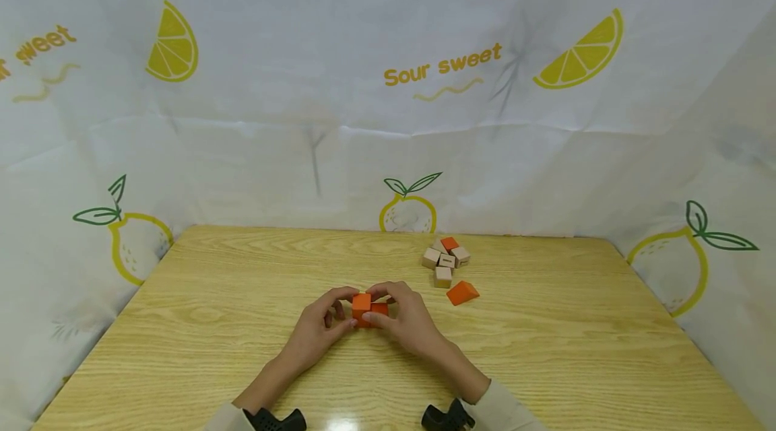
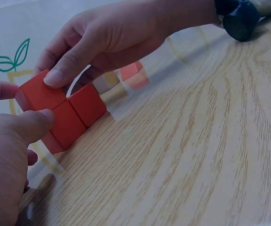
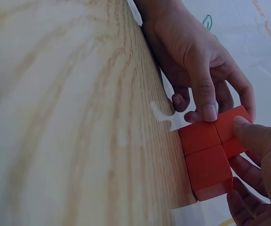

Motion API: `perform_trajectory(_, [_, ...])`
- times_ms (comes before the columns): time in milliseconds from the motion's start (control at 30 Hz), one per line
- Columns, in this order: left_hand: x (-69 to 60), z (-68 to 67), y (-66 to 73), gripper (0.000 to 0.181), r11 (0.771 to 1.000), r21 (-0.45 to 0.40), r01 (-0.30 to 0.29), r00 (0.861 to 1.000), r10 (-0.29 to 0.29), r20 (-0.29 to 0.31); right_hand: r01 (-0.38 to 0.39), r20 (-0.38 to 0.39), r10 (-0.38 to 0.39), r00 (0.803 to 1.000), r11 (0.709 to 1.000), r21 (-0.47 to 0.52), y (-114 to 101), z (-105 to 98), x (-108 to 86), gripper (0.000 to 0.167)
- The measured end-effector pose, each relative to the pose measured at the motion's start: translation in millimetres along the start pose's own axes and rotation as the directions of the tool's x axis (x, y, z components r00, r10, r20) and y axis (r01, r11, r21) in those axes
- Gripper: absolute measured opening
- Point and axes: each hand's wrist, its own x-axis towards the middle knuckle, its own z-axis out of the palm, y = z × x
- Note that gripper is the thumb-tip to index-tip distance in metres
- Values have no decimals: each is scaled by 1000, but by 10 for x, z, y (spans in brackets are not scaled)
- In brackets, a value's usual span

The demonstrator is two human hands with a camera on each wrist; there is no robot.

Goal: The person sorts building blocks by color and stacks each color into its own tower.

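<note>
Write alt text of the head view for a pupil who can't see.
A left hand and right hand grip a stack of two orange-red cubes, with a third cube alongside, on a yellowish wood-grain table. Farther back, to the right, are an orange triangular block and a cluster of mostly beige blocks.

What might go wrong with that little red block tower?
The top red block might slip or tip if the right hand pinching it lets go before it sits evenly. The left hand has its thumb against the lower block, so a hard push could shift that and the neighbouring block apart.
</note>
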Motion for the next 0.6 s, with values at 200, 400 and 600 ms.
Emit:
perform_trajectory(200, [-6, -4, 14, 47, 1000, 10, 7, 1000, -7, -2, -4, 6, 4, 1000, 1000, -16, -1, 0, 2, 32])
perform_trajectory(400, [-7, -6, 20, 46, 1000, 11, -4, 1000, 5, -4, 21, -1, -21, 1000, 1000, -18, -6, -53, 14, 39])
perform_trajectory(600, [7, 1, 6, 46, 999, 27, -38, 999, 38, -9, 56, -54, -55, 997, 998, 5, 49, -183, 51, 41])
